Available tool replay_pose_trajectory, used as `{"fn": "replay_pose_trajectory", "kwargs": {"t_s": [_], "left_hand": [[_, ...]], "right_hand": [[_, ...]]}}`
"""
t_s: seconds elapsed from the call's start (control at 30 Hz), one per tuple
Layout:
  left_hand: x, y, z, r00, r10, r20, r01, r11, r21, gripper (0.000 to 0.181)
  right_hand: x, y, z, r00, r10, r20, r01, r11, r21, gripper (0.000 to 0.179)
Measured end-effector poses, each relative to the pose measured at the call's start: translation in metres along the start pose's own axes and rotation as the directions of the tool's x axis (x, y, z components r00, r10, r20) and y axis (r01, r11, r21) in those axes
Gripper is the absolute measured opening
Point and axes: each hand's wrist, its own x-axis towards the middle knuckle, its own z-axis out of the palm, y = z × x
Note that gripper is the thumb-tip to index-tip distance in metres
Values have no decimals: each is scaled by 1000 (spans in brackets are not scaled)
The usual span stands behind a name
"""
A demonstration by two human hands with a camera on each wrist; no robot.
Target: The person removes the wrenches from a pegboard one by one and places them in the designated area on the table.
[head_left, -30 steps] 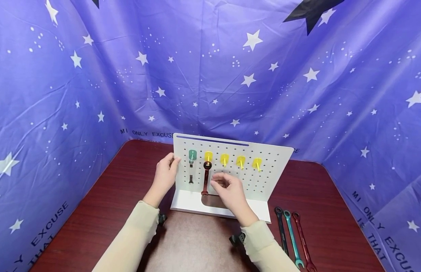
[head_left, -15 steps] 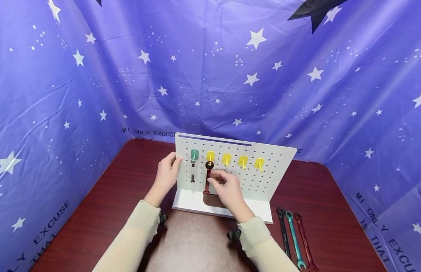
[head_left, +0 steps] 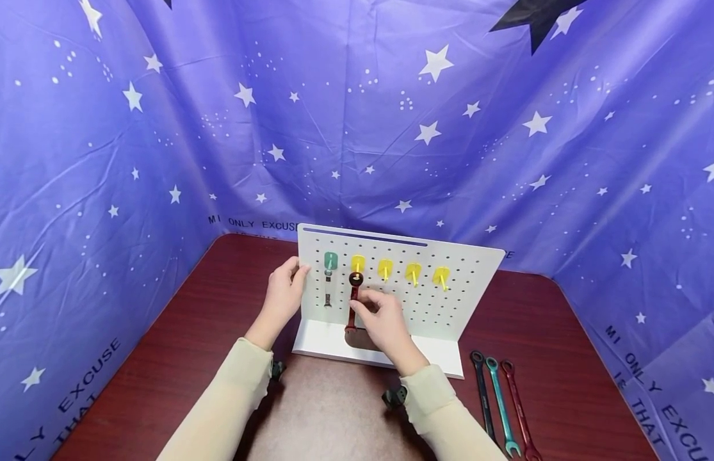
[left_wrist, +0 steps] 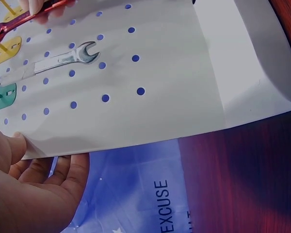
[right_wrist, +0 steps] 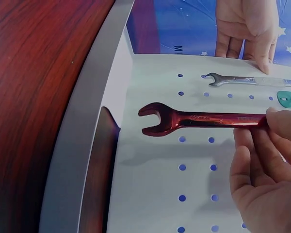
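My left hand (head_left: 283, 291) grips the left edge of a white pegboard (left_wrist: 174, 77), thumb on the front face and fingers behind. My right hand (head_left: 385, 320) pinches the handle of a red combination wrench (right_wrist: 208, 119) between thumb and fingers. That wrench points open end down in front of the board; its dark ring end is at the second hook, a yellow one (head_left: 358, 263), and a spot of yellow shows through the ring. To its left, a silver wrench (left_wrist: 63, 60) hangs from the green hook (head_left: 331, 260).
Further right on the board are three more yellow hooks, the nearest a yellow hook (head_left: 385, 269). Right of the board's base lie a black wrench (head_left: 483, 390), a teal wrench (head_left: 501, 403) and a second red wrench (head_left: 519, 406) on the dark red table (head_left: 178, 320). A starry blue curtain (head_left: 357, 128) surrounds it.
My right hand has moved slightly left onto the red wrench and now pinches its handle; a second ago its fingers were beside it. The left hand keeps its grip on the board.
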Motion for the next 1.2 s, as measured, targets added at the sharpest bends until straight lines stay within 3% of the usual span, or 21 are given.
{"fn": "replay_pose_trajectory", "kwargs": {"t_s": [0.2, 0.63, 1.2], "left_hand": [[0, 1, -2, 1000, -15, 5, 15, 1000, -3, 14], [-1, 3, -1, 1000, -16, 3, 16, 1000, 3, 13], [-1, 1, 0, 1000, 4, -10, -4, 1000, 9, 12]], "right_hand": [[-5, -2, -5, 999, -13, 47, 12, 1000, 16, 8], [-10, -14, -15, 985, 29, 172, -47, 994, 100, 8], [-16, -23, -24, 975, 39, 219, -86, 975, 207, 13]]}}
